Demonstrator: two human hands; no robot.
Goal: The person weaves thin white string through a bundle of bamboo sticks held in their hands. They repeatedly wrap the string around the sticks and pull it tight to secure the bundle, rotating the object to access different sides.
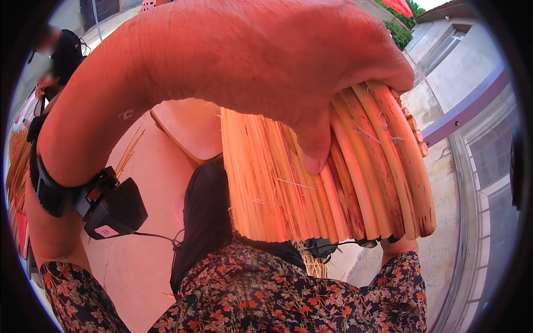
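My left hand [266, 61] arches large across the top of the head view, close to the camera. Its thumb presses on the near face of a mat of straw-coloured stalks [283, 188], and the fingers curl over the far upper edge. The stalks lie side by side, with purplish streaks and a few loose fibres. In front of my lap the mat stands tilted, its right-hand stalks bending round in the fisheye. Of my right arm only the patterned sleeve [400, 283] and a bit of forearm show at the lower right; the mat hides the hand.
A black device [116, 208] is strapped to my left forearm, its cable running to my lap. Beyond my arm are a pale stool-like seat [189, 127] and loose stalks [130, 150]. Another person [65, 53] is at the far left. A purple beam [469, 108] crosses on the right.
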